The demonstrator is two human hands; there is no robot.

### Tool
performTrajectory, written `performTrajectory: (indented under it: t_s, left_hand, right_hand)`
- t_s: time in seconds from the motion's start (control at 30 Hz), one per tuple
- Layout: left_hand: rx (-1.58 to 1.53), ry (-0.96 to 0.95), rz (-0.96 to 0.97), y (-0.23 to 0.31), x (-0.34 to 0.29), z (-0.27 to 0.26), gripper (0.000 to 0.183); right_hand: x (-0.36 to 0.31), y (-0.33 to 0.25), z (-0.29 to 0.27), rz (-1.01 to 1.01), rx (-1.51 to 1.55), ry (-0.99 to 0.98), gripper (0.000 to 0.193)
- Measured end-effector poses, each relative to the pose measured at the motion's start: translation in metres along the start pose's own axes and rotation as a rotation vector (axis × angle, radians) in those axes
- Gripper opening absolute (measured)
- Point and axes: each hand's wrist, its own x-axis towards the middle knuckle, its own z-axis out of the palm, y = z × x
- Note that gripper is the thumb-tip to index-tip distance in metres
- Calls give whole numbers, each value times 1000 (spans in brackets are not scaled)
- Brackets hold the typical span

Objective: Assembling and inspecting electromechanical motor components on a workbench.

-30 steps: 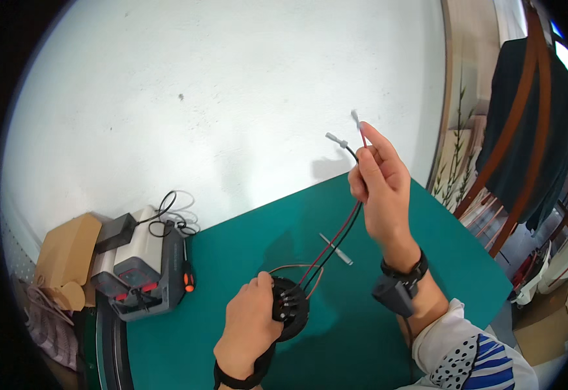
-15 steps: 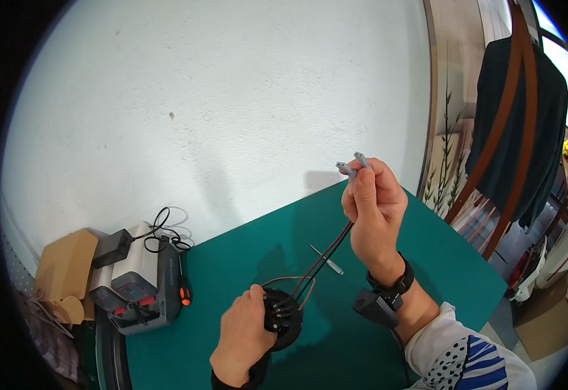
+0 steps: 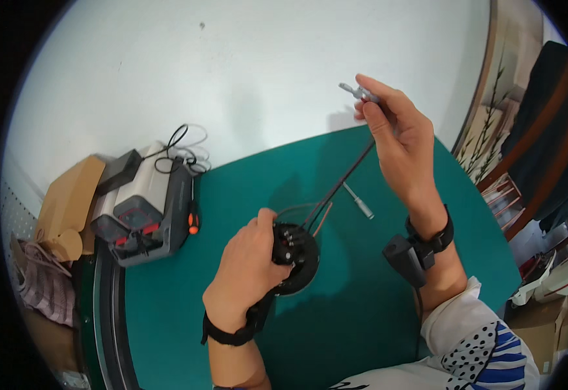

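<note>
My left hand (image 3: 239,266) is closed around the left side of a round black part (image 3: 305,259), with terminals and wire ends on its face. Dark red and black wires (image 3: 345,175) run taut from it, up and to the right. At their far end my right hand (image 3: 409,146) pinches the wires by the small grey connectors (image 3: 354,91), which point left past the fingertips. The index finger is stretched out, and part of the connectors is hidden behind the thumb. A thin brown wire (image 3: 323,219) loops beside the round part.
On the green table (image 3: 362,286) a slim screwdriver (image 3: 360,201) lies right of the wires. At the left stand a grey-and-white device (image 3: 137,208) with a black adapter (image 3: 120,171), an orange-handled tool (image 3: 194,221) and a cardboard box (image 3: 69,201). A white wall (image 3: 264,58) rises behind.
The view has tipped downward. My right hand has moved up and right, its grip loosened, and the connectors have turned from pointing up to pointing left. My left hand still holds the round part.
</note>
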Motion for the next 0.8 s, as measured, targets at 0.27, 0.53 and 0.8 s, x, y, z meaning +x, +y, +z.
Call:
performTrajectory:
  t_s: [0.27, 0.53, 0.8]
  left_hand:
    - [27, -45, -27, -5, -4, 1, 62]
    - [-35, -75, 2, -4, -6, -6, 65]
    - [-48, 151, 40, -16, -18, -20, 46]
  right_hand:
    - [-22, -20, 13, 95, -162, -532, 42]
    - [-60, -9, 41, 96, -60, -1234, 43]
    - [-73, -28, 30, 61, -223, -992, 58]
